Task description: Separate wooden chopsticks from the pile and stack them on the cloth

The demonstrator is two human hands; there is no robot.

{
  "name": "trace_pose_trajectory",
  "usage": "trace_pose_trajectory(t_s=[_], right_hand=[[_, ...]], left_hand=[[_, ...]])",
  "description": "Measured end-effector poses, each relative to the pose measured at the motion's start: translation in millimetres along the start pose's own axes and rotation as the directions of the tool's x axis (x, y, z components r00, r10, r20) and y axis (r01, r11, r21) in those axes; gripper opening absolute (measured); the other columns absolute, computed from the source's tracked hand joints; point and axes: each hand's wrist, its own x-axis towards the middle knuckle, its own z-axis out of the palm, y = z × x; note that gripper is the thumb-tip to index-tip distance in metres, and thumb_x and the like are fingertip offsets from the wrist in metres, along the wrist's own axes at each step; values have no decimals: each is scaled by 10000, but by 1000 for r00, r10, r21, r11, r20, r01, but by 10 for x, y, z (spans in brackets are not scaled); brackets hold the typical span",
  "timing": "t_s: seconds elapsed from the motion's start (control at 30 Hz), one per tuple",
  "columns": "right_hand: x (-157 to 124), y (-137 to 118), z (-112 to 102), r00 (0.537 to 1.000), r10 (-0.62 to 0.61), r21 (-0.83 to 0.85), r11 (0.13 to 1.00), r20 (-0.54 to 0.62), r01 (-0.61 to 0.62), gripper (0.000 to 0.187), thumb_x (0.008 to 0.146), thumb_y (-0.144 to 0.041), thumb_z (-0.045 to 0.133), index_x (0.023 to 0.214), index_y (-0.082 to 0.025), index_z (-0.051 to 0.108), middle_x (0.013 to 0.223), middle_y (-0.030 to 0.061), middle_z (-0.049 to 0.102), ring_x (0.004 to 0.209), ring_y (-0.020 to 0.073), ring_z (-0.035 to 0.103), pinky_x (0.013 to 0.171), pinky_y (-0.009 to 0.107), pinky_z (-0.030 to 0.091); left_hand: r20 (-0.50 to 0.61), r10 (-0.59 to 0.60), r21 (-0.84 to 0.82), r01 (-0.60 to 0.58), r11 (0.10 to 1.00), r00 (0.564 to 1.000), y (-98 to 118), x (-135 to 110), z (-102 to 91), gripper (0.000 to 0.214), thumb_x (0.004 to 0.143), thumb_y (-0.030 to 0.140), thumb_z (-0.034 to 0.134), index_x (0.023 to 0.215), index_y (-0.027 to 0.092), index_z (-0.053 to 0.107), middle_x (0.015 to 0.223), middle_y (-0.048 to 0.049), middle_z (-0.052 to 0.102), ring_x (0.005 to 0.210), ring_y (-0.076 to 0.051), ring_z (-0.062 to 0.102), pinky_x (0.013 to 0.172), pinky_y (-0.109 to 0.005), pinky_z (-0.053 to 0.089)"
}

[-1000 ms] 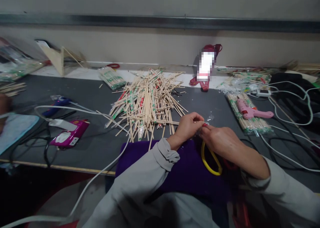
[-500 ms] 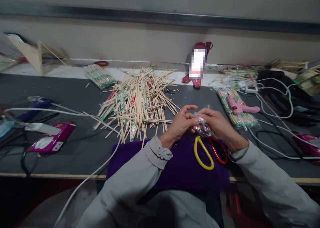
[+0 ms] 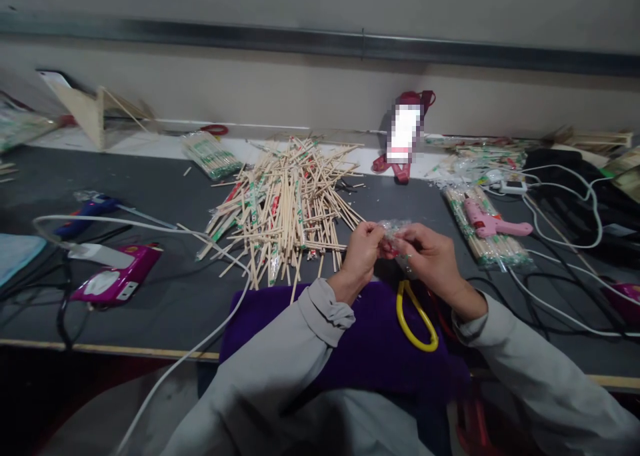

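Note:
Crumpled clear plastic wrapping [image 3: 399, 227] with some red and green print is pinched between my two hands, over the front of the table. My left hand [image 3: 361, 251] grips its left side with closed fingers. On the other side my right hand [image 3: 434, 256] is closed on the same wrapping; its fingers partly hide it. Just below lie scissors with one yellow handle [image 3: 417, 323] and one red handle, on a purple cloth [image 3: 310, 349]. The scissors' blades are hidden. Left of my hands is a loose heap of wooden chopsticks [image 3: 285, 209], some in printed plastic sleeves.
At right, a pink glue gun [image 3: 493, 219] rests on a pack of wrapped chopsticks [image 3: 460, 209]. Another pack [image 3: 213, 155] lies at the back. A magenta power strip [image 3: 123, 279], a blue glue gun [image 3: 90, 213] and a white cable [image 3: 200, 339] occupy the left. A phone [image 3: 405, 133] stands behind.
My hands have shifted their grip on the plastic, and my left fingers have closed in. My right hand now covers most of the red scissor handle. The whole view has shifted slightly.

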Motion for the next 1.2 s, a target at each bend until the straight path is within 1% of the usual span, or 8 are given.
trace_pose_trajectory(t_s=[0.13,0.23,0.37,0.5,0.8,0.97,1.07,1.2], right_hand=[[35,-91,1,965,-210,-37,975,157,218,246,884,-220,544,1116,-210,626,876,47,633,784,156,592,718,281,475],[75,-46,14,939,-287,-97,946,189,308,309,930,-219,493,1220,-212,600,996,87,624,903,172,600,776,298,486],[142,78,21,958,-245,-259,925,148,277,252,950,-238,463,1070,-216,683,918,82,622,847,173,599,730,289,484],[197,132,-53,961,-234,-266,926,145,266,211,922,-228,497,966,-205,702,885,74,621,796,169,599,691,280,475],[131,177,-286,927,-234,-342,880,291,330,228,933,-218,464,999,-207,682,959,89,621,842,177,613,715,285,480],[55,138,-336,931,-196,-218,938,309,270,263,935,-199,447,1076,-208,669,973,93,621,868,178,615,739,299,489],[53,130,-348,952,-130,-96,982,277,161,177,915,-236,519,964,-211,687,869,55,640,812,168,617,725,290,483],[82,162,-328,981,11,-133,991,196,16,194,844,-265,603,1012,-178,649,932,66,639,775,166,605,675,288,468]], left_hand=[[-48,-5,31,6,1000,999,-24,5,-20,87,752,145,566,787,167,490,607,52,508,476,-67,476,435,-169,386],[8,21,36,-22,999,1000,-47,-20,-24,135,748,136,561,836,183,470,620,64,503,458,-66,476,418,-166,402],[42,-20,50,18,999,999,-44,-54,0,141,783,135,522,902,189,468,631,58,513,446,-81,516,410,-187,449],[67,-58,-15,59,998,996,5,-79,29,148,773,118,554,898,169,492,699,19,569,519,-87,576,460,-198,500],[268,-117,-122,154,981,956,51,-60,-52,151,759,163,664,889,113,605,742,-21,616,585,-80,606,515,-175,519],[299,-163,-61,190,980,940,38,-48,-55,179,707,100,689,861,105,599,695,-10,624,563,-73,612,535,-168,516],[279,-186,19,188,982,942,29,-74,-24,196,691,58,656,847,122,555,647,-13,633,536,-91,617,495,-169,497],[265,-104,115,76,991,959,-9,-113,9,149,720,95,635,802,142,520,582,27,589,452,-64,552,462,-170,488]])
